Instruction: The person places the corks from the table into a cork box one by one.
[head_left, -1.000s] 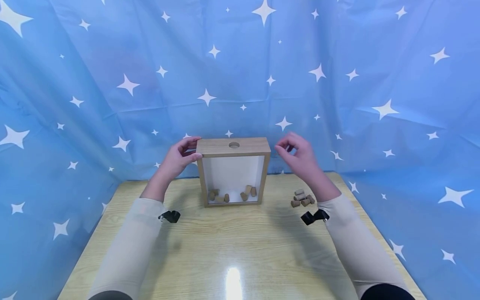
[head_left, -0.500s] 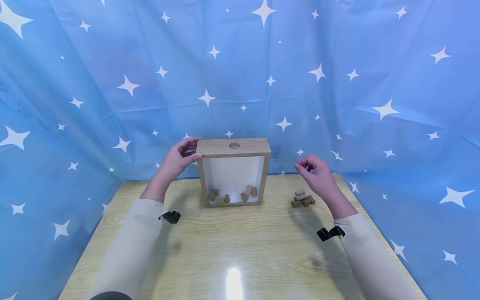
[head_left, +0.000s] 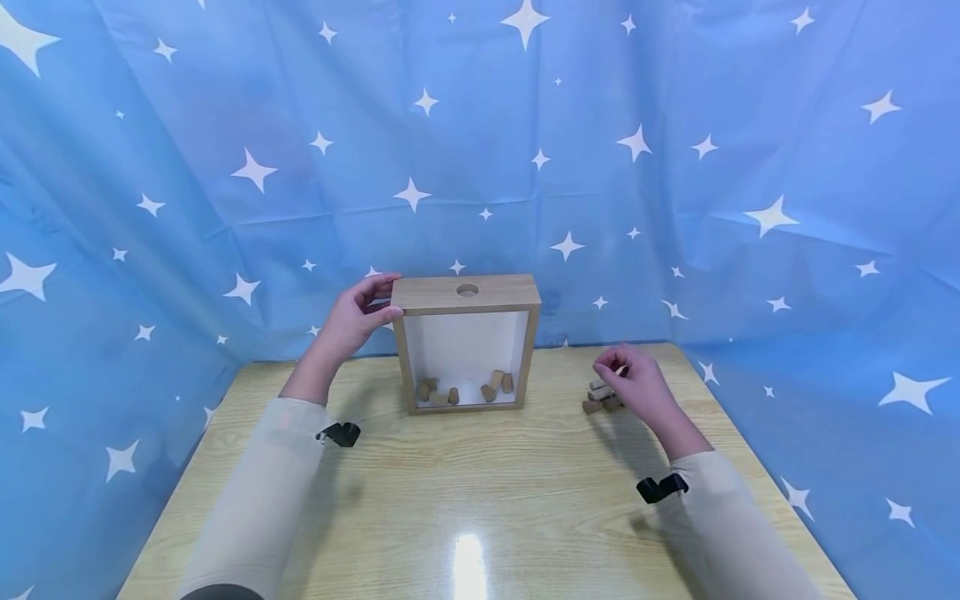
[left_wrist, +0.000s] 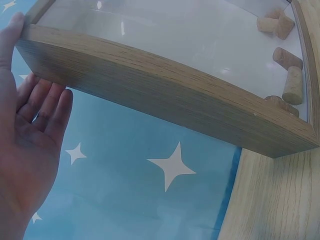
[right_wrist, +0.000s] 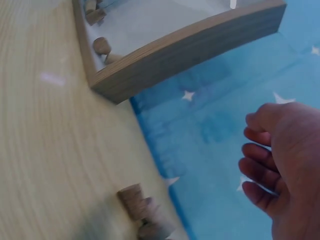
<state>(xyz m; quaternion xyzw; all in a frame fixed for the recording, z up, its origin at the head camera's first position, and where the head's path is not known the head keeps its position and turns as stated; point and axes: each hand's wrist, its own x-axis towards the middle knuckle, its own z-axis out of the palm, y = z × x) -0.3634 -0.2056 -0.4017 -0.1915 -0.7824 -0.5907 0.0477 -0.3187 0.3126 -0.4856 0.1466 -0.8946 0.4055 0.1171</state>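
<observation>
A shallow wooden box (head_left: 502,292) with a clear front and a round hole in its top stands upright on the table. Several corks (head_left: 453,396) lie at its bottom, seen also as corks (left_wrist: 292,85) in the left wrist view. My left hand (head_left: 351,317) grips the upper left corner, thumb at the front and fingers behind. Over a small pile of corks (head_left: 594,407) at the right hovers my right hand (head_left: 641,385), covering part of it. Its fingers are loosely curled with nothing between them; in the right wrist view that hand (right_wrist: 290,155) is apart from the corks (right_wrist: 132,200).
The light wood table (head_left: 420,492) ends at the back against a blue curtain (head_left: 480,150) with white stars. More of the curtain hangs at both sides. Black wrist cameras (head_left: 341,433) sit on both sleeves.
My right hand has moved from beside the box's top right corner, rightward and then down to the cork pile. My left hand and the box have stayed put.
</observation>
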